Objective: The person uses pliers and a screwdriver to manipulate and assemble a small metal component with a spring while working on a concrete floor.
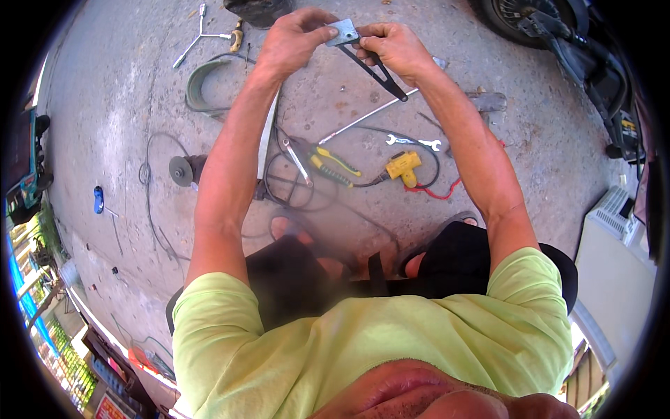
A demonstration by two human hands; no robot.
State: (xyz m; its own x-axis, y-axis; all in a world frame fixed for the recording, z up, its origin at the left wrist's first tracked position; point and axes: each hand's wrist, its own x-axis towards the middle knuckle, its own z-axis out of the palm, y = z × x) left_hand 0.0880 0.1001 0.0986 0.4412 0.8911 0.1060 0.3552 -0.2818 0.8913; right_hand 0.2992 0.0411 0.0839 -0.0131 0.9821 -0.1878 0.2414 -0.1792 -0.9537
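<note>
Out in front, at arm's length over the concrete, both hands are closed around one piece. My left hand point(293, 43) pinches a small light-grey metal plate point(342, 33) with a hole near its corner, thumb on top. From the plate's side my right hand point(399, 50) grips the black bracket point(380, 78), a narrow triangular frame that points down and to the right. Plate and bracket touch where the fingers meet; whether they are joined I cannot tell. A long thin metal rod point(366, 117) lies on the ground below them.
Pliers point(331, 166) with green-yellow grips, a wrench point(296, 162), an open-ended wrench point(413, 142), a yellow tool point(403, 166) and an angle grinder point(185, 171) lie among cables near my feet. A three-armed socket wrench point(202, 35) is far left; a motorbike wheel point(528, 17) far right.
</note>
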